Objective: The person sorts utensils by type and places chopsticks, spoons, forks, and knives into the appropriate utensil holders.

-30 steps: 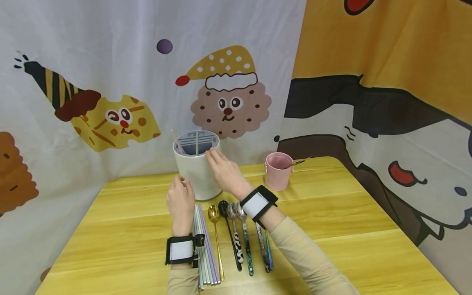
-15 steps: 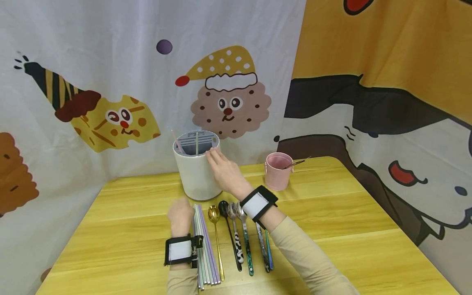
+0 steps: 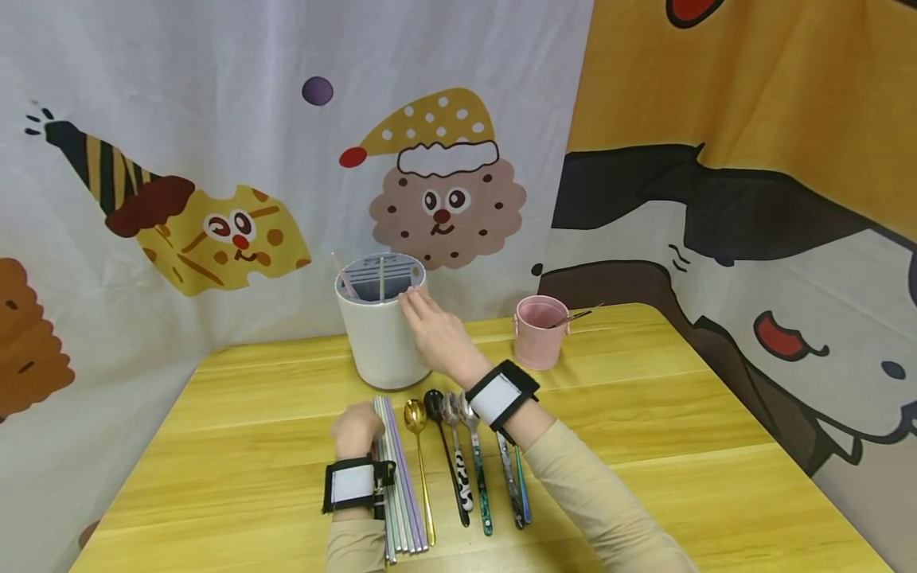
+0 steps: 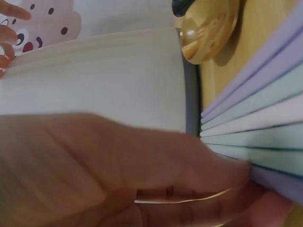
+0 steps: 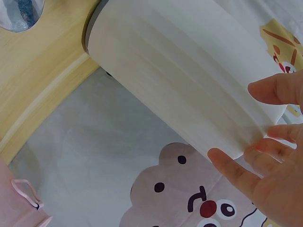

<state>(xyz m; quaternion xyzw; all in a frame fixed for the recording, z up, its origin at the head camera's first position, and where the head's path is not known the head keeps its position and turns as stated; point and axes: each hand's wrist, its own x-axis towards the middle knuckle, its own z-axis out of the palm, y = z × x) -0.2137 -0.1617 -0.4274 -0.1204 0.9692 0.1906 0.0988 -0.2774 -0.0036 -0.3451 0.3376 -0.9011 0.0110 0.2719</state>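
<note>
The white holder [image 3: 383, 342] stands at the back of the table [image 3: 645, 422]. It has two sticks in it: a pink stick [image 3: 344, 274] that leans left and a pale green stick [image 3: 382, 278] that is nearly straight up. To the right is a pink bucket [image 3: 539, 350], with something thin and dark [image 3: 573, 318] poking out on its right side.

In front of the holder lies a row of sticks [image 3: 401, 485]. I can count seven: three purple, three green, one pink. Their long way runs from the holder toward the person, and the row is wider at the person's end. The left hand [image 3: 356, 430] pinches the outside purple stick [image 4: 281, 183] near its far end. The right hand [image 3: 440, 330] is loose, fingertips touching the holder's rim.

Four spoons [image 3: 415, 415] lie beside the row, their bowls toward the holder. Two more handles [image 3: 512, 489] lie there, tops hidden.
</note>
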